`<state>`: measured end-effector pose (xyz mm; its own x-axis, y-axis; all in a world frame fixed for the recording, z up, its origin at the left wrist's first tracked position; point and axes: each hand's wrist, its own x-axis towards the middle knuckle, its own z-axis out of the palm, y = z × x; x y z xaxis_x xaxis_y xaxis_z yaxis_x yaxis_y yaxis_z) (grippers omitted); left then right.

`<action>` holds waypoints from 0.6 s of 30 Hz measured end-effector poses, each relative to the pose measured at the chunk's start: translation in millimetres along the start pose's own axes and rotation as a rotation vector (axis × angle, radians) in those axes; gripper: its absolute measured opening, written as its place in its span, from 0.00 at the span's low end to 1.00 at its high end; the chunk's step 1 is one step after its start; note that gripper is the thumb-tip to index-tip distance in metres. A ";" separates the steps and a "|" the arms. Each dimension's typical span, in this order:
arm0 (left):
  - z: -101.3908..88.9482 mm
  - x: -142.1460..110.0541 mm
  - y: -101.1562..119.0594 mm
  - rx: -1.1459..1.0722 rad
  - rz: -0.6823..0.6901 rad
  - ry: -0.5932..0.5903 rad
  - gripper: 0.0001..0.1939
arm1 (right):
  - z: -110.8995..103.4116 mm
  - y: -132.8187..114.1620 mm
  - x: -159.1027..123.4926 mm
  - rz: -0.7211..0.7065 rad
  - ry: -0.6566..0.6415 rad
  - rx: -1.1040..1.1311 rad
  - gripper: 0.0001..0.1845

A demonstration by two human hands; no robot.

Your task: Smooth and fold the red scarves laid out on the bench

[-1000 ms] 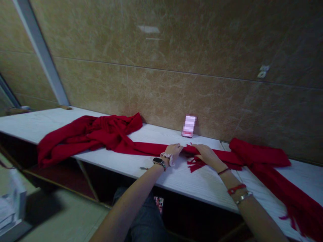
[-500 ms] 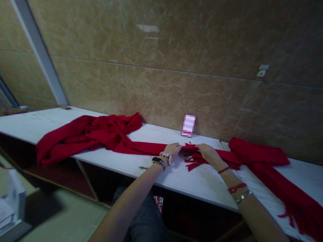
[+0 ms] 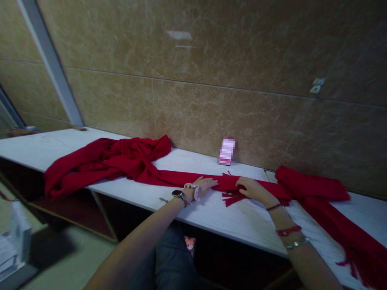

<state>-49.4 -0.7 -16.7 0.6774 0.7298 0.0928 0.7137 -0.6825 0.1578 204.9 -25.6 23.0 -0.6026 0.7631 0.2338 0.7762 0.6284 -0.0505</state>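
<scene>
Red scarf fabric (image 3: pixel 187 177) runs in a narrow flat strip along the front of a white countertop (image 3: pixel 181 159). At the left it widens into a loose bunched heap (image 3: pixel 111 159). My left hand (image 3: pixel 204 184) lies flat on the strip, fingers stretched out to the right. To its right, my right hand (image 3: pixel 252 189) has its fingers curled down onto the red scarf. Fringe (image 3: pixel 232 198) spreads below the strip between my hands. Farther right lies a folded red scarf part (image 3: pixel 311 184), with a fringed end trailing toward the lower right. Whether these are separate scarves, I cannot tell.
A phone (image 3: pixel 226 151) with a blurred screen leans against the brown marble-like wall (image 3: pixel 193 108). Open dark shelves (image 3: pixel 72 213) sit under the counter. A white box (image 3: pixel 18 253) with papers is at lower left on the floor.
My left hand has slid a little left and flattened, its fingers now extended. The strip between my hands looks wider and flatter, covering some of the fringe. My right hand has shifted slightly downward.
</scene>
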 end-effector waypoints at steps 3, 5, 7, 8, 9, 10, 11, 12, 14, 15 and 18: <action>1.4 -3.4 -8.3 -0.010 -0.019 -0.039 0.21 | 4.5 4.3 -0.5 -0.024 0.010 0.096 0.13; -0.6 -8.0 -11.2 -0.013 -0.008 -0.034 0.21 | 6.8 7.2 -1.6 -0.024 0.013 0.168 0.15; -3.2 -14.1 -12.3 -0.020 0.019 -0.022 0.21 | 7.1 10.2 -3.6 -0.012 -0.014 0.218 0.17; -4.4 -17.1 -12.4 -0.025 0.032 -0.010 0.21 | 6.7 11.7 -4.6 -0.007 -0.036 0.240 0.18; -5.4 -19.7 -12.2 -0.031 0.041 0.005 0.21 | 6.1 13.3 -5.4 -0.006 -0.059 0.266 0.18; -6.5 -21.4 -11.7 -0.037 0.047 0.021 0.20 | 5.6 14.9 -5.7 -0.004 -0.074 0.293 0.18; -7.7 -21.8 -10.7 -0.042 0.044 0.034 0.20 | 5.6 16.5 -5.3 0.005 -0.069 0.317 0.18; -9.4 -20.4 -9.0 -0.045 0.028 0.038 0.19 | 6.4 17.8 -4.2 0.027 -0.040 0.331 0.18; -14.5 -11.8 -2.2 -0.042 -0.028 0.039 0.18 | 10.8 19.4 -0.2 0.111 0.076 0.317 0.19; -17.6 -4.6 3.1 -0.037 -0.060 0.046 0.18 | 14.3 19.2 2.5 0.158 0.133 0.286 0.20; -24.7 22.8 24.1 0.003 -0.083 0.117 0.18 | 26.7 15.4 9.4 0.235 0.134 0.143 0.24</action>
<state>-21.2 0.5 13.5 0.5909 0.7833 0.1932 0.7671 -0.6197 0.1662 206.3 -4.7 -1.5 -0.3725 0.8691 0.3255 0.8516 0.4595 -0.2522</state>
